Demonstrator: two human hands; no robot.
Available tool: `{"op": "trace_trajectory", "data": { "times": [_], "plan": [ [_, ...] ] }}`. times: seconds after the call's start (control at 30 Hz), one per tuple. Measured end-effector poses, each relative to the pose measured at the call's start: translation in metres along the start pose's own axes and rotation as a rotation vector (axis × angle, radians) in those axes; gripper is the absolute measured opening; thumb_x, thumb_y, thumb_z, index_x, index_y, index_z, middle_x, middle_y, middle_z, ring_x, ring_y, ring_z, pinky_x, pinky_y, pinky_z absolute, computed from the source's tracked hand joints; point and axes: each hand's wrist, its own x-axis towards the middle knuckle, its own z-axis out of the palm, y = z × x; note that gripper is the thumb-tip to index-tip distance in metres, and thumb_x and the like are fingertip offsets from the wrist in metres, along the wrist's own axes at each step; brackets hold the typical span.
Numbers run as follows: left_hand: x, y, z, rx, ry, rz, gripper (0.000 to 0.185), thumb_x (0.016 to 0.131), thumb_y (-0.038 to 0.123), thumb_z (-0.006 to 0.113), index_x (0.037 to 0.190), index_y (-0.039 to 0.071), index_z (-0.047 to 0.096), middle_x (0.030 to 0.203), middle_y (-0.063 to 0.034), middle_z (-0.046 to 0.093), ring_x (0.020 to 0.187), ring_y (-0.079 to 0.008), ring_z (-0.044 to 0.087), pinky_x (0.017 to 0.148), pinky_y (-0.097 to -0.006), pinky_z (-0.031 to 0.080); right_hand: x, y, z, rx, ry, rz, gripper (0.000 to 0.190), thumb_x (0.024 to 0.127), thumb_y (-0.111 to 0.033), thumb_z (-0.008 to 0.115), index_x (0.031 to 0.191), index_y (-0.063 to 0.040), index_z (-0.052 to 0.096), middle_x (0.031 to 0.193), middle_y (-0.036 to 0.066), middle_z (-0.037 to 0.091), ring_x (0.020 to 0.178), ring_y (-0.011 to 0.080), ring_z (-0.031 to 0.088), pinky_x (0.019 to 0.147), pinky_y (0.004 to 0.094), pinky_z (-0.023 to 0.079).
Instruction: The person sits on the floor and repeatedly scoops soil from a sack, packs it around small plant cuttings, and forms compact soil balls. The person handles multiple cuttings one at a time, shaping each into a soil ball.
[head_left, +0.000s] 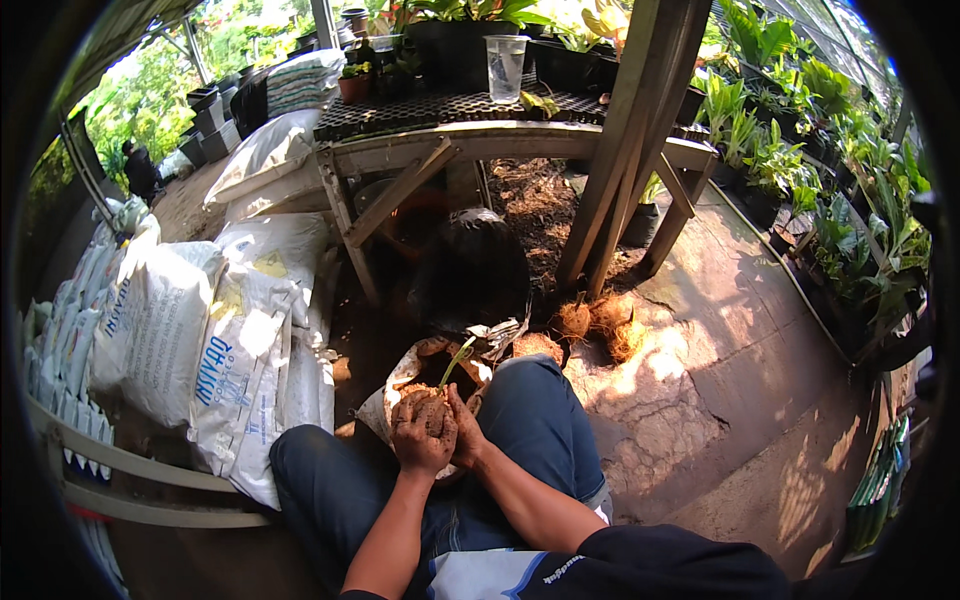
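Note:
Between my legs stands an open sack with dark soil-like material inside. Over its mouth my left hand and my right hand are cupped together, smeared with soil. They close around the base of a plant cutting, whose thick green stem rises up and to the right. Brown crumbly material shows at the fingers; most of the plant's base is hidden by my hands. Crumpled, dry whitish material lies at the sack's far rim, just beyond the stem tip.
Stacked white sacks bearing print rise on my left, beside a curved rail. Ahead is a wooden bench with potted plants and a clear plastic cup. A black plastic bag sits beneath it. Coconut husks lie on the stone floor.

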Motion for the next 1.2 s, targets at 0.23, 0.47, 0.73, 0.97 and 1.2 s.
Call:
{"op": "trace_trajectory", "data": {
  "times": [0.23,0.47,0.73,0.97,1.2],
  "plan": [
    [0.008,0.01,-0.011,-0.061,0.059,0.126,0.024,0.086,0.021,0.065,0.099,0.002,0.071,0.105,-0.0171,0.07,0.103,-0.0384,0.064,0.095,-0.0481,0.049,-0.011,-0.013,0.016,-0.092,0.0,-0.063,0.077,0.099,-0.07,0.039,0.137,-0.006,0.056,0.136,0.011,0.061,0.123,0.0251,0.059,0.108,0.0401,0.046],
    [-0.004,0.013,0.001,-0.018,0.04,0.127,0.024,0.082,0.02,0.067,0.096,0.003,0.074,0.101,-0.0157,0.071,0.1,-0.0371,0.066,0.096,-0.0488,0.05,-0.004,-0.007,-0.001,-0.027,-0.018,-0.097,0.075,0.097,-0.069,0.045,0.13,-0.003,0.058,0.126,0.013,0.066,0.113,0.0242,0.065,0.101,0.0394,0.052],
    [-0.009,-0.009,-0.011,-0.073,0.122,0.038,0.024,0.086,0.021,0.065,0.096,0.0,0.071,0.1,-0.0179,0.07,0.098,-0.0391,0.066,0.091,-0.0474,0.052,-0.002,-0.002,0.012,-0.223,-0.019,0.053,0.093,0.091,-0.083,0.033,0.138,-0.005,0.054,0.137,0.012,0.06,0.126,0.0261,0.057,0.11,0.0421,0.043],
    [-0.001,-0.015,-0.002,-0.66,0.098,-0.353,0.035,0.088,0.024,0.067,0.109,-0.004,0.069,0.111,-0.0193,0.069,0.108,-0.036,0.064,0.101,-0.045,0.047,0.008,0.003,0.01,0.003,-0.022,-0.052,0.072,0.098,-0.068,0.044,0.136,-0.008,0.054,0.135,0.014,0.06,0.123,0.031,0.059,0.109,0.0457,0.046],
    [0.0,-0.012,0.007,-0.148,-0.06,0.012,0.04,0.09,0.035,0.065,0.111,0.001,0.069,0.12,-0.0198,0.066,0.115,-0.04,0.06,0.103,-0.0497,0.045,0.012,0.005,-0.007,0.094,0.057,-0.199,0.057,0.101,-0.057,0.05,0.126,-0.006,0.06,0.122,0.014,0.066,0.112,0.0285,0.064,0.1,0.043,0.052]
  ]
}}
